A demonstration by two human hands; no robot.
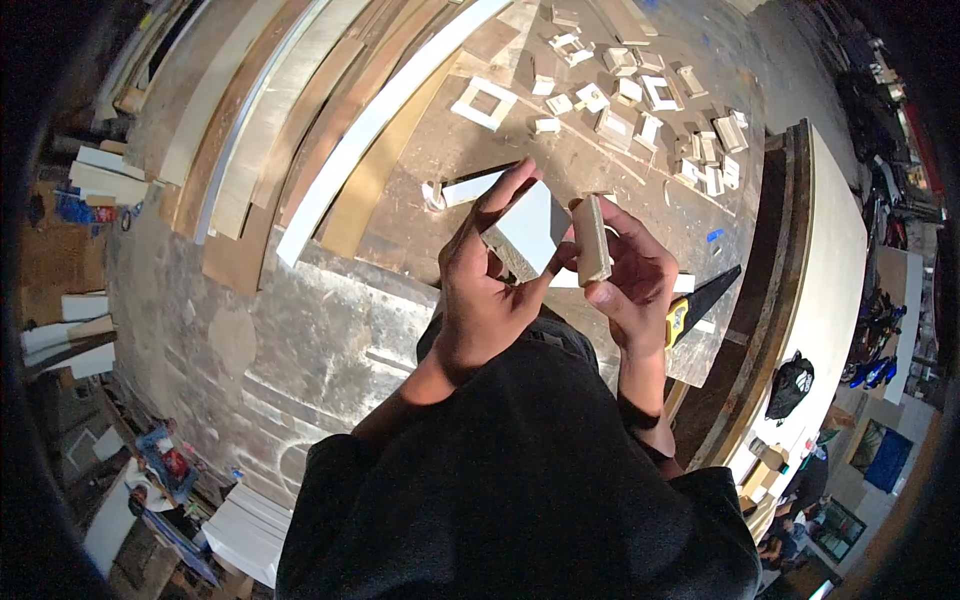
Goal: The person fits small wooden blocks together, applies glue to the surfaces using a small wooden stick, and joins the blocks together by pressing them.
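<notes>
Two hands hold two small wood pieces side by side above a worktable

Seen from a head-worn camera, a person in a dark top stands or sits at a scuffed worktable (340, 330). The left hand (485, 285) curls around a white block (532, 228), digits spread along its opposite edges; this wide grip seems to suit its bulk and leaves the white face uncovered. The right hand (640, 270) pinches a narrow wooden piece (592, 243) on end between thumb and fingers, its rough edge turned up, perhaps because it is slim enough for fingertips alone. Both pieces are raised in front of the body, probably for a close look; whether they touch is impossible to tell.

Just beside the right wrist lies a handsaw (712, 293) with a yellow handle, apparently within easy reach. Beyond the hands, small wooden offcuts (621, 62) lie loosely scattered, with a square frame (473, 118) well apart from most of them. To the left, long boards (385, 105) lie roughly parallel, an arrangement that seems to leave the near table for handwork.
</notes>
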